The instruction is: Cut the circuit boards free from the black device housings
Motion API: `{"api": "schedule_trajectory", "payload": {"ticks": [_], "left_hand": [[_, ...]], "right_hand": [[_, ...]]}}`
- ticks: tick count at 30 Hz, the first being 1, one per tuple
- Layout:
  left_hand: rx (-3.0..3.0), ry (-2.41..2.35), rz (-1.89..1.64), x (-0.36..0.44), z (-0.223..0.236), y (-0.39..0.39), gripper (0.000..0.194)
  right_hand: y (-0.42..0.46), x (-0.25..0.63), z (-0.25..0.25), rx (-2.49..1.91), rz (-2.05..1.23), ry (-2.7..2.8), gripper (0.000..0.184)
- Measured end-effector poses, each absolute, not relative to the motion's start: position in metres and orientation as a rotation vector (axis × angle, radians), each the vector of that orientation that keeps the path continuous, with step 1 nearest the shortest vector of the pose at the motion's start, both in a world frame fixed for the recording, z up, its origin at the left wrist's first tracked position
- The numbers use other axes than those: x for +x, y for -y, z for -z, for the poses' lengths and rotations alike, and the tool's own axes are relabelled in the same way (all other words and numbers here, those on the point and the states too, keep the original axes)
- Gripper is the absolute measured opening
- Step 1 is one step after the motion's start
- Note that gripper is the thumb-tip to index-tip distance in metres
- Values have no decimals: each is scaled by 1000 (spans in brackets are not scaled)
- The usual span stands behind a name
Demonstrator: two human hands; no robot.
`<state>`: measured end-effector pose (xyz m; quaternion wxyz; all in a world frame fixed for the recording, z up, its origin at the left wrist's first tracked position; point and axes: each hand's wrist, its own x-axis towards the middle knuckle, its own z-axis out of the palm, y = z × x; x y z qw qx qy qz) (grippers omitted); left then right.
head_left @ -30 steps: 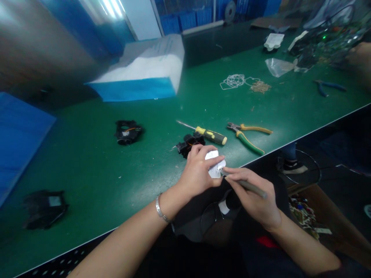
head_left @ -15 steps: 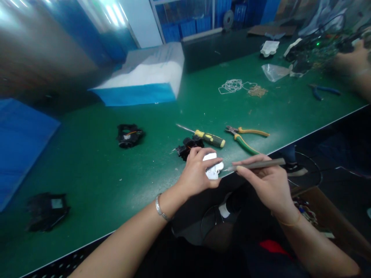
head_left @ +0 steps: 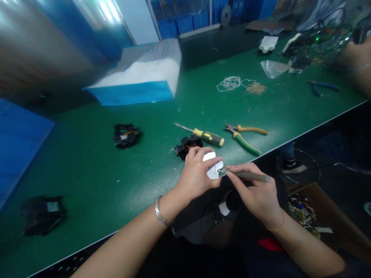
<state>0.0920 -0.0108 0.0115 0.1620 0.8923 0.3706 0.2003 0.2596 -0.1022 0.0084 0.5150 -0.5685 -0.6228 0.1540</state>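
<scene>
My left hand is closed around a small white plastic part with print on its face, held at the table's near edge. In my right hand is a slim grey pen-like tool, gripped like a pencil. Its thin tip meets the right edge of the white part; the exact contact point is too small to make out. Just beyond my left fingers lies a black plastic assembly with thin wires. A yellow-and-black screwdriver rests behind it, and green-and-yellow cutting pliers lie to the right.
Two more black assemblies, one upper and one lower, sit on the left of the green table. Farther back are a blue-and-white package, white cord and blue-handled pliers. A co-worker's hand is at far right.
The tool's tip pulled back rightward from the white part, then returned to its edge with my right hand. My left hand stays around the part. The co-worker's hand moved at far right.
</scene>
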Motion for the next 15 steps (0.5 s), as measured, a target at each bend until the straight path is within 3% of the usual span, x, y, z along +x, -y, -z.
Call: {"api": "schedule_trajectory", "payload": {"ticks": [15], "left_hand": [[2588, -1097, -558, 96, -15, 17, 48]], "right_hand": [[104, 256, -15, -1384, -428, 1606, 14]]}}
